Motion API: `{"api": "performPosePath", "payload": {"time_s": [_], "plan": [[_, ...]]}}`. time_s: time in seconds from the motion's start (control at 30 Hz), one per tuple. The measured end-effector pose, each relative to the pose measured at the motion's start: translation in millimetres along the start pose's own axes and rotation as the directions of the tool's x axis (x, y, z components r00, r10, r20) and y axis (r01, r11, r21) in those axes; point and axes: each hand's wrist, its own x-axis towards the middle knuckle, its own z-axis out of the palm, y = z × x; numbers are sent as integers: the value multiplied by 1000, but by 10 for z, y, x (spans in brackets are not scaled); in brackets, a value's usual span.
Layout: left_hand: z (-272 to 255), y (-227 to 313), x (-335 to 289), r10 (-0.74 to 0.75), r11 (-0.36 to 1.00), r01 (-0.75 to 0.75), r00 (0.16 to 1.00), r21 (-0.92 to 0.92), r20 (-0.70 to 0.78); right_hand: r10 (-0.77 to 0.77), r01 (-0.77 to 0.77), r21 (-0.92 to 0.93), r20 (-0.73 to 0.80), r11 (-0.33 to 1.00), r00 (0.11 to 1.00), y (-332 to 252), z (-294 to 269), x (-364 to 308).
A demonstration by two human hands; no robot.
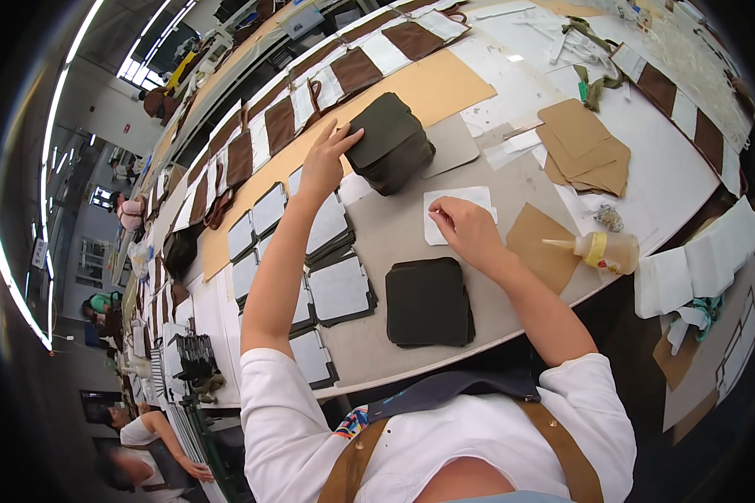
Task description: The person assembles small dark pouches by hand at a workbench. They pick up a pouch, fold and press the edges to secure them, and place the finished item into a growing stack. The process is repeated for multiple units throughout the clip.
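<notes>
My left hand (325, 159) reaches to a tall stack of dark leather-like pieces (392, 147), its fingers spread and touching the left edge of the top piece. My right hand (468, 228) is closed, fingertips pinched together over a small stack of white cards (434, 233); whether anything thin is between them is hidden. Closer to me lies a lower stack of dark square pieces (429, 302). Left of it, several white panels with dark edging (340, 291) lie in overlapping rows, partly hidden by my left forearm.
Right of my right hand are a brown card (542, 249), a glue bottle (610, 251) on its side and stacked brown cardboard pieces (585, 144). Brown-and-white strips (354, 70) run along the far side. White pads (698, 267) hang at the right edge. Other people work at left.
</notes>
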Motion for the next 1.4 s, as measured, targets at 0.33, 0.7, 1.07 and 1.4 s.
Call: {"api": "performPosePath", "payload": {"time_s": [0.33,0.7,1.07,1.4], "plan": [[187,678,219,-95,994,88,985,58,146,8,-7,-21,29,1000,1000,74,34,-11],[447,488,208,-70,993,57,990,107,122,9,-7,-50,36,999,999,77,20,-10],[398,453,240,21,982,-25,999,187,26,11,-9,-51,36,999,999,72,-7,-1],[325,451,281,33,979,-40,999,198,39,10,-7,-66,56,998,998,85,-9,-5]]}}
